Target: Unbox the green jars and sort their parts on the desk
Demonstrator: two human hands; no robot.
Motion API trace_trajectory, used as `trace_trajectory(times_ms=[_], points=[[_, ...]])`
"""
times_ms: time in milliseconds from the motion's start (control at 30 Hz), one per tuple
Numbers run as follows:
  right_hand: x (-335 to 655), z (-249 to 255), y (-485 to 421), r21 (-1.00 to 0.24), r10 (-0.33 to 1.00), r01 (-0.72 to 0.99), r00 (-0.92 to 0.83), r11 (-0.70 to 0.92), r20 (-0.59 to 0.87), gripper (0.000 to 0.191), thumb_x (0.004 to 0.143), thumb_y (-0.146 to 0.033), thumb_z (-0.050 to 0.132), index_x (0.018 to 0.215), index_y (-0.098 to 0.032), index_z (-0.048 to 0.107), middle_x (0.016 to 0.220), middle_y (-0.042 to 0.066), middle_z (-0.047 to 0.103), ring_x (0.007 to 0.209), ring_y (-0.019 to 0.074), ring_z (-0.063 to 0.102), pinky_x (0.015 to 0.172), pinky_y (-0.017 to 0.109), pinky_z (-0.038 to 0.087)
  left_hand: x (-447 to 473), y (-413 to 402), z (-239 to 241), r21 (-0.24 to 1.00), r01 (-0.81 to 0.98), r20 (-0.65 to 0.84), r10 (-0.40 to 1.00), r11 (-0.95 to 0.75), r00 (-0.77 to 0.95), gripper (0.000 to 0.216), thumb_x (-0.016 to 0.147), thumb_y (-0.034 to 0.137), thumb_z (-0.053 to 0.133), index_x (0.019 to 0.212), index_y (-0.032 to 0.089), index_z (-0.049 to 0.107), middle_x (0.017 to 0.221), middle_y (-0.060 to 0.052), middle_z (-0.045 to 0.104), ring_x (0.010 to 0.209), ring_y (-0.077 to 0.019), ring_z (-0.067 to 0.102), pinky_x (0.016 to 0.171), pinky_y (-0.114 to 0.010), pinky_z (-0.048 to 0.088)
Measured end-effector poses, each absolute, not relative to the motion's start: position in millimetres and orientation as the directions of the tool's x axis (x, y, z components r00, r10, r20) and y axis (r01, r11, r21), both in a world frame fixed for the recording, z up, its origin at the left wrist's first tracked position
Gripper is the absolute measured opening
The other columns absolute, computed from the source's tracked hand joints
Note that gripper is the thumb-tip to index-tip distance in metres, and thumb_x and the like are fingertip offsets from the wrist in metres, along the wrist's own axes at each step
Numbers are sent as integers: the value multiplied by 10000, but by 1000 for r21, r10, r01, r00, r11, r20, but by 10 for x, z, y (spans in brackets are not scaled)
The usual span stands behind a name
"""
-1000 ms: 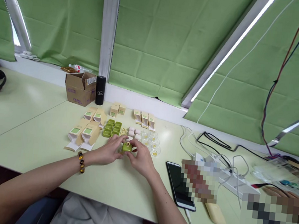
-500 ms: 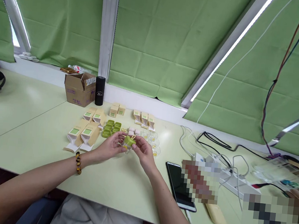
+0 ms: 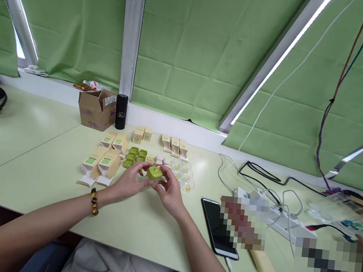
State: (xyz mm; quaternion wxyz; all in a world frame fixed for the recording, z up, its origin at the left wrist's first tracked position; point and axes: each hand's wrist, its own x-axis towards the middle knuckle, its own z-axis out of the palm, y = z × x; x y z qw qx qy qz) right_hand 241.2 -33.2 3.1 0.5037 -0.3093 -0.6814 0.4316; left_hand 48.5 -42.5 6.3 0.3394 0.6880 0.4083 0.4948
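Between my two hands is a small clear container with a green lid (image 3: pixel 154 173), a little loop on its top. My left hand (image 3: pixel 133 181) grips it from the left side. From the right, my right hand (image 3: pixel 169 191) has its fingers and thumb closed on it. Just beyond my hands lie several green lids (image 3: pixel 133 156) in two columns. Beside them are tiny yellowish pieces (image 3: pixel 149 159), pale pink blocks (image 3: pixel 162 160) and several clear cups (image 3: pixel 186 175) with yellow bits in them.
Opened small cartons (image 3: pixel 109 163) lie left, more paper boxes (image 3: pixel 175 146) at the back. A cardboard box (image 3: pixel 96 109) and black tumbler (image 3: pixel 121 111) stand near the wall. At the right are a phone (image 3: pixel 219 228), a power strip (image 3: pixel 286 220) and cables.
The green lid has turned more upright and sits level on the clear container. My right fingers have shifted round behind and under it.
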Motion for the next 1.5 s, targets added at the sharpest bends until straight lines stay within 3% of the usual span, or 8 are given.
trace_trajectory(times_ms=[200, 300, 433, 667, 867, 1100, 1367, 1500], points=[[2395, 13, -384, -816, 821, 158, -254, 557, 511, 563, 897, -274, 724, 1428, -312, 543, 1347, 105, 620, 1240, 266, 606, 916, 395, 588, 447, -399, 33, 827, 306, 463, 880, -472, 105, 465, 841, 449, 813, 1245, 255, 688, 1262, -99, 622, 1103, -265, 598, 953, -397, 509], [2403, -10, -368, -800, 816, 178, -220, 573, 535, 599, 885, -243, 722, 1441, -300, 509, 1305, 111, 641, 1235, 271, 617, 931, 419, 584, 434, -391, 18, 846, 251, 448, 883, -470, 141, 471, 885, 451, 765, 1302, 251, 676, 1212, -101, 626, 992, -240, 598, 886, -376, 516], [2390, -39, -360, -775, 800, 206, -203, 598, 564, 571, 898, -247, 723, 1425, -292, 506, 1299, 116, 649, 1230, 271, 630, 949, 438, 590, 435, -370, -12, 861, 179, 444, 874, -477, 195, 518, 880, 448, 774, 1340, 244, 651, 1254, -113, 618, 1085, -256, 606, 946, -386, 522], [2397, -39, -361, -651, 708, 288, -188, 703, 681, 532, 935, -228, 697, 1428, -291, 504, 1334, 121, 637, 1231, 269, 628, 943, 447, 617, 448, -344, 37, 918, -1, 396, 915, -397, 78, 524, 841, 454, 814, 1262, 193, 643, 1255, -120, 640, 1079, -248, 646, 974, -401, 534], [2495, 31, -330, -404, 502, 393, -185, 826, 845, 502, 979, -158, 598, 1454, -297, 510, 1338, 137, 618, 1280, 297, 599, 979, 510, 616, 400, -339, 91, 898, -248, 377, 926, -363, 12, 566, 814, 373, 853, 1289, 196, 604, 1205, -99, 679, 1104, -236, 657, 995, -378, 533], [2593, 31, -344, -79, 200, 448, -231, 890, 952, 505, 968, -88, 536, 1409, -332, 563, 1232, 121, 647, 1273, 330, 641, 1008, 610, 597, 361, -237, -44, 875, -361, 334, 942, -323, -33, 573, 779, 281, 881, 1279, 225, 607, 1208, -64, 669, 1142, -209, 632, 997, -337, 515], [2624, -203, -364, 70, 115, 496, -332, 865, 936, 507, 900, -40, 621, 1201, -449, 624, 1067, 12, 667, 1028, 226, 671, 1042, 547, 633, 381, -271, -13, 878, -349, 345, 939, -327, -13, 573, 771, 276, 878, 1275, 220, 610, 1206, -73, 677, 1124, -219, 645, 983, -339, 520], [2598, -152, -385, 89, 70, 487, -300, 869, 951, 484, 903, -54, 626, 1209, -429, 630, 1127, 24, 679, 1084, 240, 652, 1023, 547, 633, 389, -291, 13, 883, -339, 340, 940, -323, -11, 570, 763, 286, 886, 1256, 211, 611, 1183, -76, 676, 1099, -214, 647, 958, -337, 530]])
